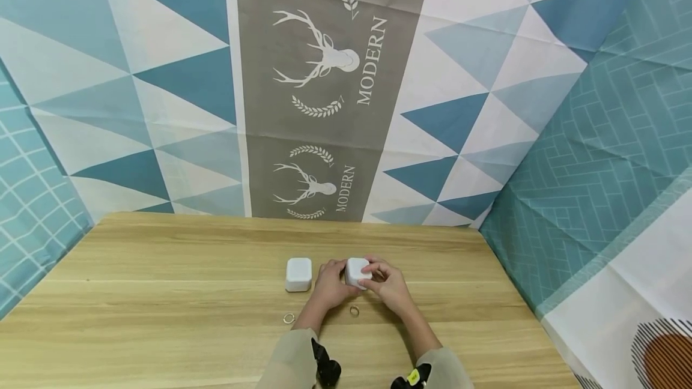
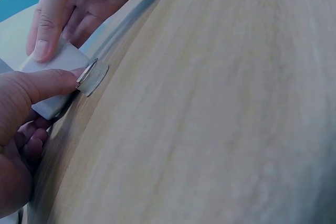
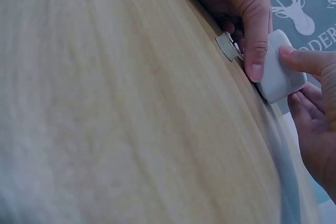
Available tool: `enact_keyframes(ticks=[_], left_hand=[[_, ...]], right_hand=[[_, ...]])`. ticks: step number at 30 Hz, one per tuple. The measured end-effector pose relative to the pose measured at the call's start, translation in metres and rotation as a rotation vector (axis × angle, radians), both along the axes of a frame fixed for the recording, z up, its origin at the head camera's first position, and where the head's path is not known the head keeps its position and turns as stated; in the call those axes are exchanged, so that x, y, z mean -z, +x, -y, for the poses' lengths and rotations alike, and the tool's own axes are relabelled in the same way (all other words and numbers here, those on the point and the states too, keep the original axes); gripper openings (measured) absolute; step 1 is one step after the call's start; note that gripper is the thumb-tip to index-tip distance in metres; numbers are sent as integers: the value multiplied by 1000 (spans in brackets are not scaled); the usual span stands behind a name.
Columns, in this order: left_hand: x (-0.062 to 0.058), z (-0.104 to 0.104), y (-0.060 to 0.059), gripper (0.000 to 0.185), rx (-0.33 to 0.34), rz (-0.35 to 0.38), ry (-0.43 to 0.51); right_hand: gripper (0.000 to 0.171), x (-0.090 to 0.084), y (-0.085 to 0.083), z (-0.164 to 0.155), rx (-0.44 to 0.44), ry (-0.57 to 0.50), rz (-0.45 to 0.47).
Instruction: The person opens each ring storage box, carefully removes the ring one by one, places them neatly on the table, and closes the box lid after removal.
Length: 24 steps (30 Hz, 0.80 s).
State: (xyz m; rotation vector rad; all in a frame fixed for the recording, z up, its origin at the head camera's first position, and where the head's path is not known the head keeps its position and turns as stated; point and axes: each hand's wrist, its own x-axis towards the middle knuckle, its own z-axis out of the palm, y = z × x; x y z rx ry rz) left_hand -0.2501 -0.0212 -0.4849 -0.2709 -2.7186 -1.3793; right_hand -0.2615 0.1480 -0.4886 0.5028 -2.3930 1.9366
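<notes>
Both hands hold a small white box (image 1: 357,272) with rounded corners, close over the wooden table. My left hand (image 1: 331,287) grips its left side, thumb along the near face. From the right, my right hand (image 1: 393,290) pinches it, with thumb and fingers on the top and side. In the right wrist view the box (image 3: 278,72) is tilted between the two thumbs. A gold-coloured ring (image 1: 351,310) lies on the table just in front of the hands. A second, similar white box (image 1: 299,275) stands left of the left hand.
A silver-coloured ring (image 1: 289,322) lies on the table (image 1: 162,317) beside the left forearm. Behind the table hangs a patterned cloth (image 1: 313,107) with deer heads and triangles. Teal cloth (image 1: 594,185) borders the right side.
</notes>
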Motion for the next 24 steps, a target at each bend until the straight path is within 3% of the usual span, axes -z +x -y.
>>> enact_keyframes(ticks=[12, 19, 24], left_hand=[[1, 3, 0, 76, 0, 38, 50], [-4, 5, 5, 76, -20, 55, 85], [-9, 7, 9, 69, -39, 51, 139]], right_hand=[[25, 1, -1, 1, -73, 39, -133], [25, -7, 2, 3, -34, 26, -24], [26, -7, -1, 1, -28, 38, -30]])
